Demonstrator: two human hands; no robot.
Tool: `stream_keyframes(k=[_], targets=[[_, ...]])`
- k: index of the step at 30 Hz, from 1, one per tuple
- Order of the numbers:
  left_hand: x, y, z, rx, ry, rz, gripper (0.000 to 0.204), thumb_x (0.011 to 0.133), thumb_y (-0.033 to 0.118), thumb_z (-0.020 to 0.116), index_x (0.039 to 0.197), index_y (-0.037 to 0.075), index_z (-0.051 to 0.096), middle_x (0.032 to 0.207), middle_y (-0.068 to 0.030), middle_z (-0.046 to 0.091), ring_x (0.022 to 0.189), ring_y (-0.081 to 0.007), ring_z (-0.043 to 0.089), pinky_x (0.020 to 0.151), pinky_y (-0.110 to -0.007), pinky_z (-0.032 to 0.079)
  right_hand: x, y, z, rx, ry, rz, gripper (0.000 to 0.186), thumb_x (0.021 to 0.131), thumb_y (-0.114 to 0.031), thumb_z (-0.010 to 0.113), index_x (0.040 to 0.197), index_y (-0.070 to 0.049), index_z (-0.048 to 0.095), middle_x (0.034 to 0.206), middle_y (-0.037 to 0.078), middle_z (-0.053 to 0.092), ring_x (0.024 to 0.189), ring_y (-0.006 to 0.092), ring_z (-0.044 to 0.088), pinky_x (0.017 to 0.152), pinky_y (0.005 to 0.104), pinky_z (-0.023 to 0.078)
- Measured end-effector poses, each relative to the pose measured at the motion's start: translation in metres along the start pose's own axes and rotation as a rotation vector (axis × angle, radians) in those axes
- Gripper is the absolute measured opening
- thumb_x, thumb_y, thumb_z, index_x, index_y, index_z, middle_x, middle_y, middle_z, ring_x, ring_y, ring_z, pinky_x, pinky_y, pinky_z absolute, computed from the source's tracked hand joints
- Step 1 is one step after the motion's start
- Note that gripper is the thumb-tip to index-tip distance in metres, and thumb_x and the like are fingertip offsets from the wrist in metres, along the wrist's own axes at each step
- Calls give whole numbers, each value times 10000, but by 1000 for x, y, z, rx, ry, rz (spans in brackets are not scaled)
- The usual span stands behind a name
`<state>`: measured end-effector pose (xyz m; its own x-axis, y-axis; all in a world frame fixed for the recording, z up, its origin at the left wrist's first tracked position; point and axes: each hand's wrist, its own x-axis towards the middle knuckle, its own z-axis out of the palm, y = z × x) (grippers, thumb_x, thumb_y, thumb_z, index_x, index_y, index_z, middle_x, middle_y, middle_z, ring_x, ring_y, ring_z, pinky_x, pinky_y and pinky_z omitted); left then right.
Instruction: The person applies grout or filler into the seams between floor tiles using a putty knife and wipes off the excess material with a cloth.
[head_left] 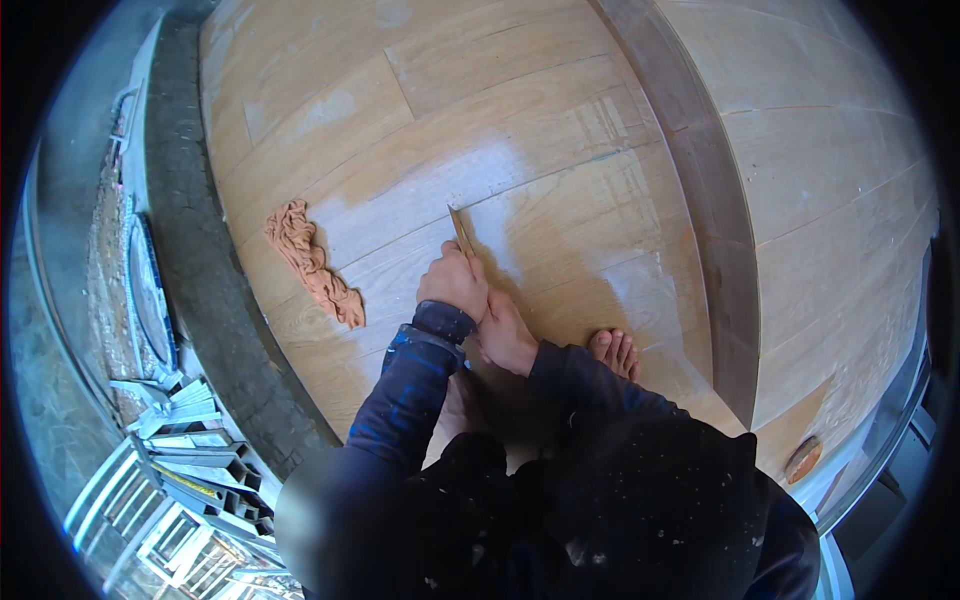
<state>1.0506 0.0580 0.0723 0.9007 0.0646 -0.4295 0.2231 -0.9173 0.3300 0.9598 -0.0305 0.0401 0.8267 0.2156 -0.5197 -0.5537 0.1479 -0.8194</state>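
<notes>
Both hands on one thin flat scraper (461, 228), blade tip pressed to wood-look tile floor (560, 130) at joint line. Left hand (455, 283) grip closed round handle; right hand (505, 335) just behind, touching, grip state unclear. Tool likely light, stiff, narrow; best held low on handle. Orange rag (310, 262) soft, lying apart to left. Bare foot (615, 352) near.

Daylight falls bright and cool across the pale wood-look tiled floor (560, 130), with whitish glare patches near the middle. The crouching person's shadow darkens the boards below. Edges bend strongly and fade into black, slightly soft.
</notes>
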Motion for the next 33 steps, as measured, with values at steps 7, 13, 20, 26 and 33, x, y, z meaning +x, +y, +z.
stream_keyframes(k=[7,13,20,26,33], targets=[[-48,-14,-22,-310,-522,93,403,1069,387,547,1124,-11,575,852,-250,729,789,-364,749,685,-450,590,-58,-37,-41,236,-225,406,311,1133,-367,410,1035,-81,485,679,0,470,462,85,441,400,258,387],[-41,-95,-44,-570,-213,-48,292,1077,319,591,1127,31,578,817,-76,722,720,-130,716,558,-245,514,-107,-13,-59,208,-232,462,309,1134,-390,412,1041,-98,450,746,13,486,506,89,431,437,258,413],[-30,-111,-45,-457,-63,109,203,1072,242,593,1035,43,603,680,-10,623,563,-73,553,524,-252,452,-113,-4,-51,201,-205,417,291,1139,-354,408,1023,-89,439,740,27,483,508,115,444,441,275,422],[-102,-62,1,-469,-672,92,531,1053,514,516,952,15,666,701,-167,696,682,-344,704,700,-456,546,-117,-1,-46,122,-187,391,319,1144,-351,391,984,-86,467,719,22,487,499,113,450,421,279,421],[-117,-44,18,-396,-577,182,500,1129,338,367,980,-45,653,840,-298,680,797,-500,653,778,-537,503,-101,31,-26,-186,26,24,364,1145,-306,375,1093,10,546,838,182,617,762,308,613,722,396,484]])
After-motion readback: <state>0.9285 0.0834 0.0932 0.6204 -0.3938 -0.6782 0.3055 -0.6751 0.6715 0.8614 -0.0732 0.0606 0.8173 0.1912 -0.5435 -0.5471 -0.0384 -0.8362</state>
